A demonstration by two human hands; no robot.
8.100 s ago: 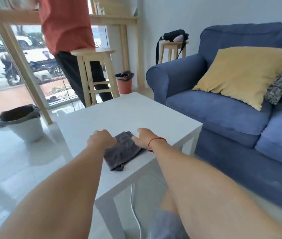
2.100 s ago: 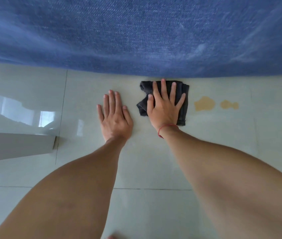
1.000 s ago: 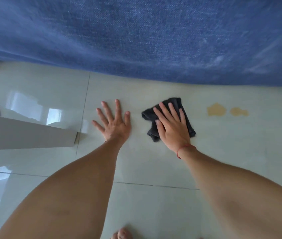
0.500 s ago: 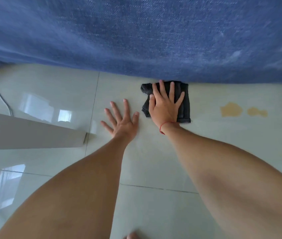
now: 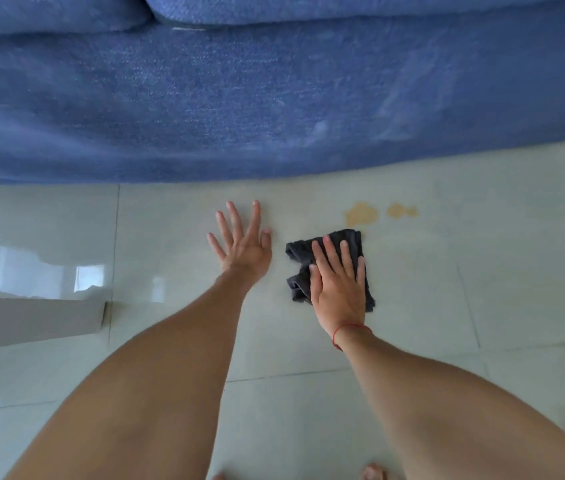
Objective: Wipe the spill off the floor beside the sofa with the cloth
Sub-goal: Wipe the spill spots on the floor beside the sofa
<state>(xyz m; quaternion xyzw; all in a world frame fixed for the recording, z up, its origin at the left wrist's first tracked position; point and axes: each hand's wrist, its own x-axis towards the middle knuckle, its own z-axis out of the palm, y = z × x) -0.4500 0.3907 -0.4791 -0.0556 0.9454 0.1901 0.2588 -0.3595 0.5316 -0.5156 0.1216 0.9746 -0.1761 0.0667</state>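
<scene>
A dark grey cloth (image 5: 300, 252) lies crumpled on the pale floor tiles, and my right hand (image 5: 338, 285) presses flat on top of it with fingers spread. Two yellowish spill patches, a larger one (image 5: 360, 213) and a smaller one (image 5: 401, 210), sit on the floor just beyond the cloth's far right corner, near the blue sofa's base (image 5: 239, 116). My left hand (image 5: 243, 242) rests flat and open on the bare tile to the left of the cloth, holding nothing.
The sofa's front fills the whole top of the view. A white table leg (image 5: 32, 320) lies across the left edge at floor level. Toes (image 5: 373, 472) show at the bottom edge. Glossy tiles extend to the right and toward me.
My right hand has slid the cloth back from the sofa's edge toward me and rightward, closer to the spill. My left hand stays planted on the tile.
</scene>
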